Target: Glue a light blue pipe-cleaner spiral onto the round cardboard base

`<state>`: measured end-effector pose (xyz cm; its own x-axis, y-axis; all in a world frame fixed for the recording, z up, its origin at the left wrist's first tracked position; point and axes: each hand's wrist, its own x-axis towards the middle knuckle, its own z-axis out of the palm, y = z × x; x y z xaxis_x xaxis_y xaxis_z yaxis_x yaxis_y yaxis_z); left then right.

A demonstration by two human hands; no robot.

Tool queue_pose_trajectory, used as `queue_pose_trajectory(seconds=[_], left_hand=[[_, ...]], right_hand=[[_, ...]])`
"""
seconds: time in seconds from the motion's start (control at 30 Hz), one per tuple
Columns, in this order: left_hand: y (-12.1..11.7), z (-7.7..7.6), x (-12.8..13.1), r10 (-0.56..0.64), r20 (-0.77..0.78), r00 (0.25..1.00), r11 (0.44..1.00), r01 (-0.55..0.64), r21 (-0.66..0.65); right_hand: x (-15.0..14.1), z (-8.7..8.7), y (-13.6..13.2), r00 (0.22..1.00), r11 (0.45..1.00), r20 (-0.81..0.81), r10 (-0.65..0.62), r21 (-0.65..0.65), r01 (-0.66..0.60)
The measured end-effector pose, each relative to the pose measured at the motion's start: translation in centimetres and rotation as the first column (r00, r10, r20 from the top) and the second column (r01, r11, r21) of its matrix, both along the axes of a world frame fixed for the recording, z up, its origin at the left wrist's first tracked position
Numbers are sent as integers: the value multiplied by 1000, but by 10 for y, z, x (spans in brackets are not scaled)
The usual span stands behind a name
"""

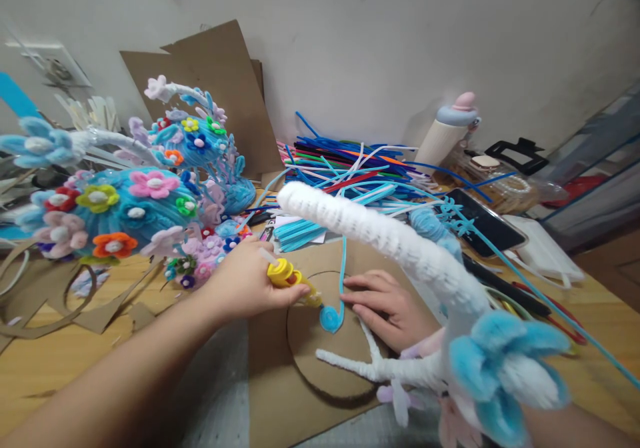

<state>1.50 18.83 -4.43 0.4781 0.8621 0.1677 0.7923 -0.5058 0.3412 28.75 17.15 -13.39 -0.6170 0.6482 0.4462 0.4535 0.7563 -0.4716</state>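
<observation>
Clock directions are taken from the blue coil, with 12 o'clock toward the wall. The blue coil (330, 319) is laid flat inside a circle (310, 355) on the cardboard sheet (270, 381); whether the circle is fully cut through cannot be told. From the coil's right side a blue strip (343, 258) is led up toward 12.

At 10 o'clock, a yellow glue gun (287, 275) is held in the left hand (247, 275), fingers closed around it. Its nozzle is directed at the coil's edge; contact cannot be confirmed.

Between 2 and 3, the right hand (387, 307) is rested palm down, fingers extended and slightly parted, tips at the strip. Whether the strip is pinched cannot be told.

In the foreground, a white branch (385, 241) is seen, with a blue flower (505, 368) near 4. A flower-covered blue form (115, 211) is placed at 10, stems (350, 168) are heaped at 12, and a bottle (440, 138) is stood at 1.
</observation>
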Motion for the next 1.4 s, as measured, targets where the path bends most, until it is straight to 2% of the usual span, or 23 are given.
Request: queue_pose_trajectory(seconds=[0.27,0.57,1.07,1.4], left_hand=[[-16,-10,-10,-25,-121,992,997,34,73],[-33,-16,-14,-38,-101,994,972,60,225],[-47,-14,-9,-71,-87,994,969,90,232],[-52,-19,-3,-69,-68,995,972,82,221]], right_hand=[[2,-3,0,1000,1000,-2,0,-19,0],[3,-3,2,999,1000,38,-2,1,2],[0,1,1,1000,1000,27,-8,6,8],[-1,2,1,1000,1000,-3,1,7,-1]])
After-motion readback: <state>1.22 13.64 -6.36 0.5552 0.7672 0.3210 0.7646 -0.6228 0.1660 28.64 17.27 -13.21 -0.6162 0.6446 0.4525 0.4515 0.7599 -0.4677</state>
